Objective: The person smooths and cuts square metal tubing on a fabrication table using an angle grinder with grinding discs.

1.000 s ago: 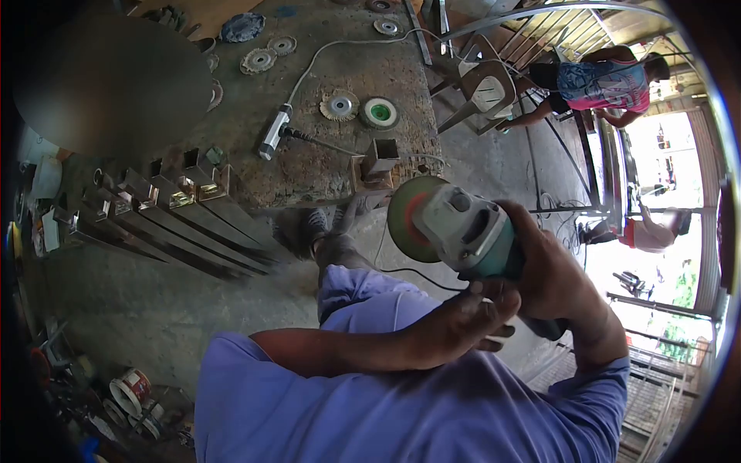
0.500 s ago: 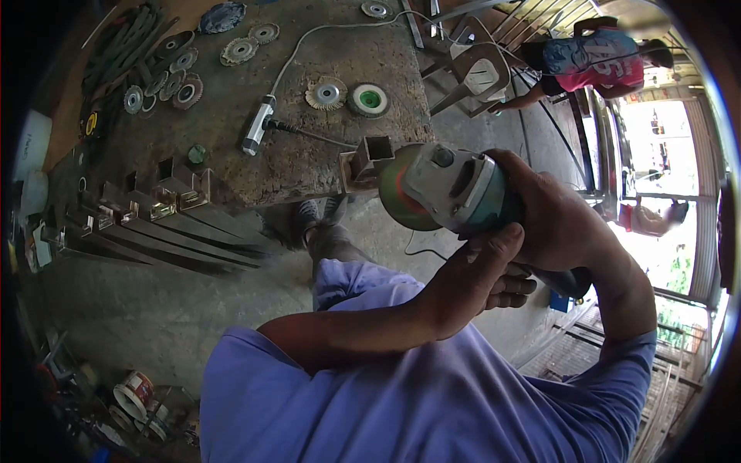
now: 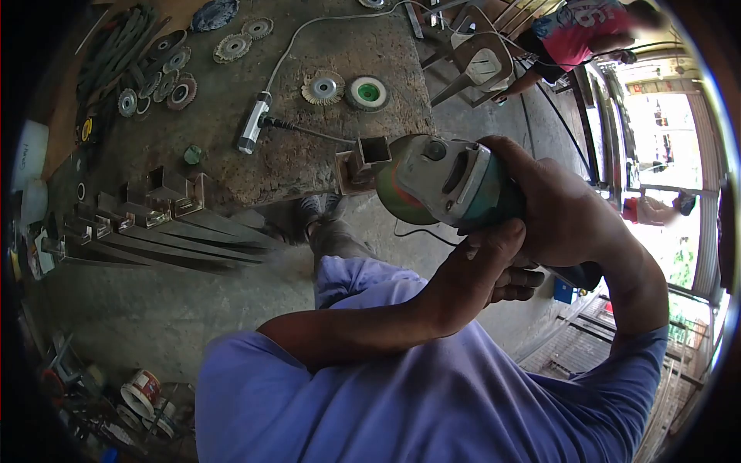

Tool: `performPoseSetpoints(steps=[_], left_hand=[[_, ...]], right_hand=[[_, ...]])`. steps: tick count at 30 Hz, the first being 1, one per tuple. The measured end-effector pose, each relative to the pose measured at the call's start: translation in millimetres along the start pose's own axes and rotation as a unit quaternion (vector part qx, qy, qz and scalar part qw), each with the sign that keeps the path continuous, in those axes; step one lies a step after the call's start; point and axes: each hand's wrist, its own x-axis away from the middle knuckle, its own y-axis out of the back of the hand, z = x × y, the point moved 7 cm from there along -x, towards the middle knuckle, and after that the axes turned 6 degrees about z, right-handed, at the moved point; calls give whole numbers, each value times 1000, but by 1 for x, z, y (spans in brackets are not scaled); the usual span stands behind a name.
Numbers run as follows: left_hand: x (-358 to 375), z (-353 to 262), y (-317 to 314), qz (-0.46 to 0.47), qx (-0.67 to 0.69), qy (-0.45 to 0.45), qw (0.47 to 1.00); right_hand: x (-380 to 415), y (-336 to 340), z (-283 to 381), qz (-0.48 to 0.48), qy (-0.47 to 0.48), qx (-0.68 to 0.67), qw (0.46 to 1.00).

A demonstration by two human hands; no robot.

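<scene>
An angle grinder point(image 3: 471, 181) with a teal body and a grey metal head is held in both hands at chest height. My right hand point(image 3: 567, 204) wraps around its body from the far side. My left hand point(image 3: 486, 258) grips lower down, thumb against the body and some fingers curled beneath. The grinder's round disc and guard point(image 3: 401, 185) face left, close beside a short square metal tube point(image 3: 374, 150) at the table's edge. Behind that tube sits another rusty square piece point(image 3: 347, 174).
The worn workbench point(image 3: 231, 69) bears a power strip point(image 3: 253, 127), a green-centred disc point(image 3: 368, 93), a bristled wheel point(image 3: 323, 87) and several other discs. Long square tubes point(image 3: 174, 189) lean at its left edge. A person point(image 3: 575, 35) bends near a plastic chair point(image 3: 478, 65).
The grinder and both hands have shifted very slightly, with the right forearm a little farther right. The person at upper right has moved up in the view.
</scene>
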Motion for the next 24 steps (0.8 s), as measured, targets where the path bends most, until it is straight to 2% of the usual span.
performPoseSetpoints(steps=[3,9,12,15,18,21,24], left_hand=[[-1,-6,-3,3,9,-5,1000],[-3,-7,-4,9,-8,-1,1000],[-2,-7,-8,11,-15,-6,1000],[-1,-8,-8,13,-14,-5,1000],[0,-7,-8,13,-11,-2,1000],[3,-4,-11,6,-4,-2,1000],[4,-3,-11,12,-2,-3,1000]], right_hand=[[-8,-1,-10,42,-3,-19,999],[-10,0,-8,45,18,-36,998],[-9,2,-7,31,59,-25,997],[-9,3,-5,55,-1,-15,998],[-10,2,-3,38,44,16,998],[-9,1,0,50,55,-22,997],[-7,4,3,44,26,-5,999]])
